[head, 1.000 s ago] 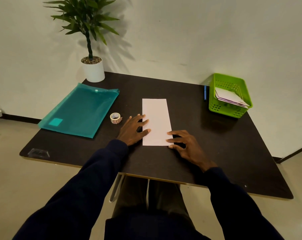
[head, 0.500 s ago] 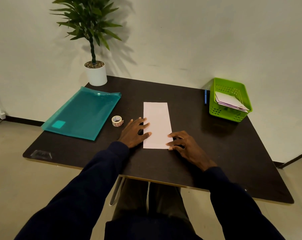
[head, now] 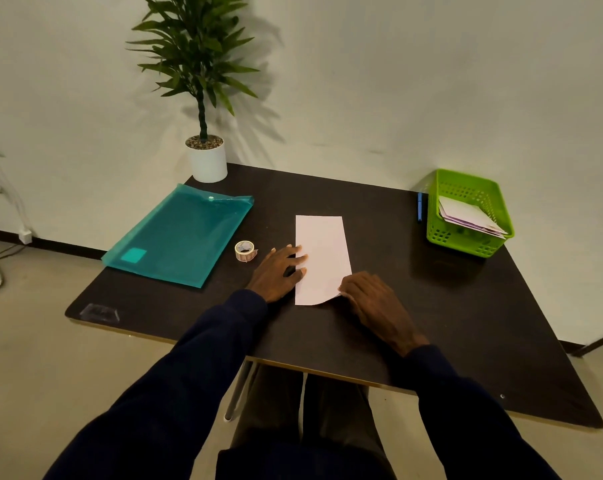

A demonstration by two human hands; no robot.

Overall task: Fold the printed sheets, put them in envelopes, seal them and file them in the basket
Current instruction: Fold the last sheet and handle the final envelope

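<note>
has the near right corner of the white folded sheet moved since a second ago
Yes. The right hand has curled that corner of the white folded sheet up off the dark table; the far edge stayed put.

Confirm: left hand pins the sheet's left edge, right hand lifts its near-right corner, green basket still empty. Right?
Not quite. The head view shows the green basket already holding envelopes. The rest stands: left hand pins the sheet, right hand lifts the corner.
</note>
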